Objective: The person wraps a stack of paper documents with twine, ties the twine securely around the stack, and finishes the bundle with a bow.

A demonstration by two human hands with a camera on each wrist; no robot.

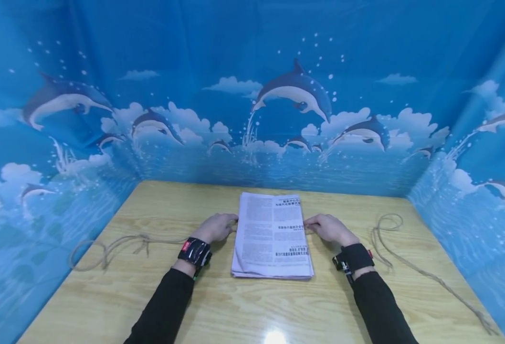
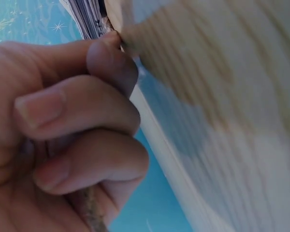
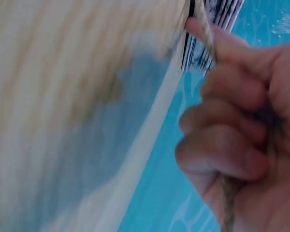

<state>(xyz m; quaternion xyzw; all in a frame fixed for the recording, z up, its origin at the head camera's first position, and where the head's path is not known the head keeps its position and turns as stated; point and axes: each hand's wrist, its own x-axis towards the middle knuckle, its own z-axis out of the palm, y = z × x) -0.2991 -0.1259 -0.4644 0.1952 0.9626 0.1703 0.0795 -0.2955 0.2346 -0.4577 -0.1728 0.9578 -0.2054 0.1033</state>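
My left grip [image 1: 215,228] and right grip [image 1: 331,229] hold twine [image 3: 228,205]. I judge the newspaper stack [image 1: 269,236] floppy, best taken by both edges.

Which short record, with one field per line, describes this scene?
Centre: white rectangular stack of printed paper sheets, lying flat
Surface: pale yellow wood-grain table
Left hand: fingers curled round thin tan fibre twine, beside stack's left edge
Right hand: holds twine too, beside stack's right edge
Loose twine: trails left and right across table
Under stack: hidden; cannot tell whether twine continues
Backdrop: blue dolphin-printed sheet
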